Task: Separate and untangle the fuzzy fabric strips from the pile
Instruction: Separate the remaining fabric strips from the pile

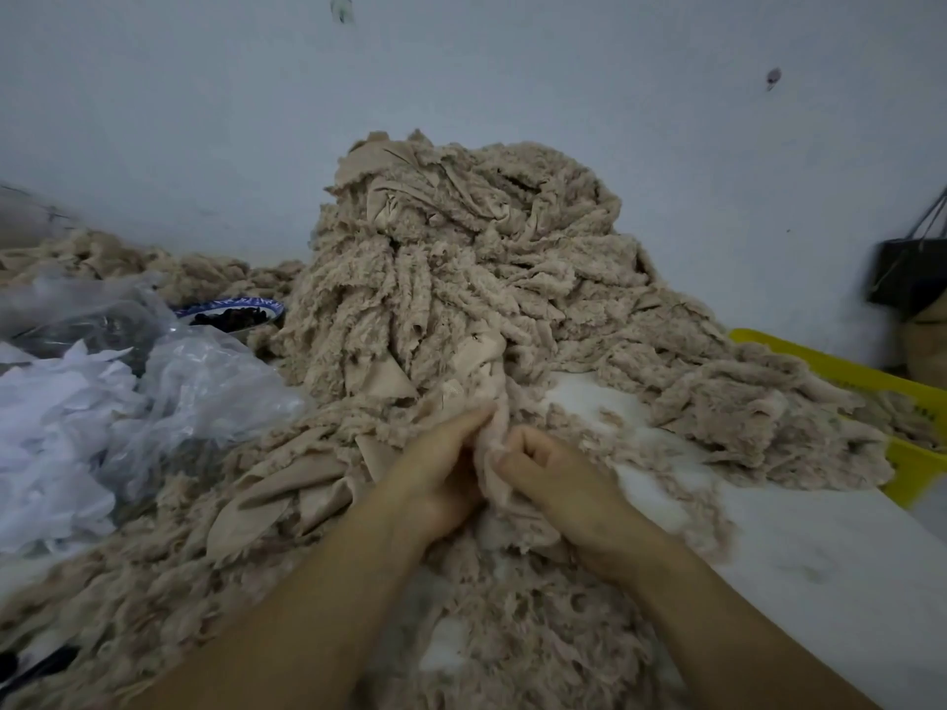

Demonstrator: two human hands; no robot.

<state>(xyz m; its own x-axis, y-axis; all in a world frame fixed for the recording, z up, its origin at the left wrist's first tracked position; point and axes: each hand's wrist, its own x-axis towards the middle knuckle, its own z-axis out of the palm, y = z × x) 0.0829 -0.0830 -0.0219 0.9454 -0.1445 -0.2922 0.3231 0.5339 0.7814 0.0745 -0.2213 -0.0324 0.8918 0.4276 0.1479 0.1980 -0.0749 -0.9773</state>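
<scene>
A tall pile of beige fuzzy fabric strips rises against the wall at the centre of the white table. Loose strips spread from it over the table toward me. One pale strip runs down from the pile between my hands. My left hand pinches its left edge with the fingers pointing up. My right hand grips the strip's right edge with curled fingers. Both forearms reach in from the bottom of the frame.
Clear plastic bags with white scraps lie at the left. A blue-rimmed bowl with dark contents sits behind them. A yellow crate stands at the right edge, partly draped with strips. A dark bag hangs on the wall.
</scene>
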